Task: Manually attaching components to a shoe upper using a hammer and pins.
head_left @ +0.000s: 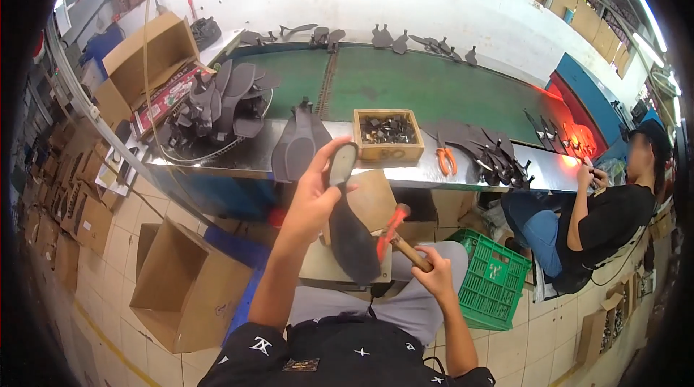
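My left hand point(315, 195) is closed around the upper end of a dark shoe sole point(354, 242), raised above my lap. A pale oval patch shows at that upper end, and the black, broader end points down toward me. My right hand point(436, 271) grips the wooden handle of a hammer point(410, 251). The hammer's orange-red head is right beside the sole's lower right edge; whether they touch I cannot tell. Beneath the sole, a pale block-like stand point(312, 265) shows in part, between my knees.
On the metal ledge are a wooden box point(394, 154) of small parts, orange-handled pliers point(446, 160), dark soles point(300, 145) and a heaped wire basket point(224, 108). Behind runs a green conveyor belt point(405, 87). Cardboard box point(177, 293) left, green crate point(491, 282) right, seated co-worker point(614, 213) farther right.
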`<state>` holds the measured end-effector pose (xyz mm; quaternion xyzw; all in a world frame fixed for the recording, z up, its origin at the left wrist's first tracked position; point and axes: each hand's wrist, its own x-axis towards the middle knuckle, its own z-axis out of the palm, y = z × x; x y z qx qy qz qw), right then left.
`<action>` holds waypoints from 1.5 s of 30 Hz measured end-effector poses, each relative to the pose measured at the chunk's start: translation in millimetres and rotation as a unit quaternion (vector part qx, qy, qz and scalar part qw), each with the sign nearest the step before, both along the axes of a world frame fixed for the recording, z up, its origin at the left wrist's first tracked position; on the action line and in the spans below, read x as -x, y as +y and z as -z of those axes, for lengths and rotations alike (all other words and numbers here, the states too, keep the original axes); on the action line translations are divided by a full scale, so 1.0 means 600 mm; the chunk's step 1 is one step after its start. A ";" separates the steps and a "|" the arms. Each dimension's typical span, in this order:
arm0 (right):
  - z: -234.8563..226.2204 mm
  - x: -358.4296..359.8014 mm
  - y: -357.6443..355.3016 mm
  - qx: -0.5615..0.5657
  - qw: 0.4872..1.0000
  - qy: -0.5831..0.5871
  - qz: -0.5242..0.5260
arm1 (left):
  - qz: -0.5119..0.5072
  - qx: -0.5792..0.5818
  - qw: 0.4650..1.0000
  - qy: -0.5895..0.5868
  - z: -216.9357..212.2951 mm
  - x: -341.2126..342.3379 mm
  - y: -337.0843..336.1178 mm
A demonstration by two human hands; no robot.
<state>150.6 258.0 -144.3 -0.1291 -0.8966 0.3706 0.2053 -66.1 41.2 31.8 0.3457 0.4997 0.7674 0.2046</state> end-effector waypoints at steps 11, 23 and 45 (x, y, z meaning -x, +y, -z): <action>0.016 -0.036 -0.056 0.427 0.890 0.160 0.031 | -0.101 0.079 0.990 0.056 0.079 -0.046 0.025; -0.030 -0.102 -0.077 0.435 0.832 0.335 -0.080 | -0.239 0.455 0.769 0.381 0.202 -0.081 0.044; -0.040 -0.147 -0.095 0.436 0.863 0.216 0.134 | -0.157 0.486 0.690 0.512 0.208 0.364 0.364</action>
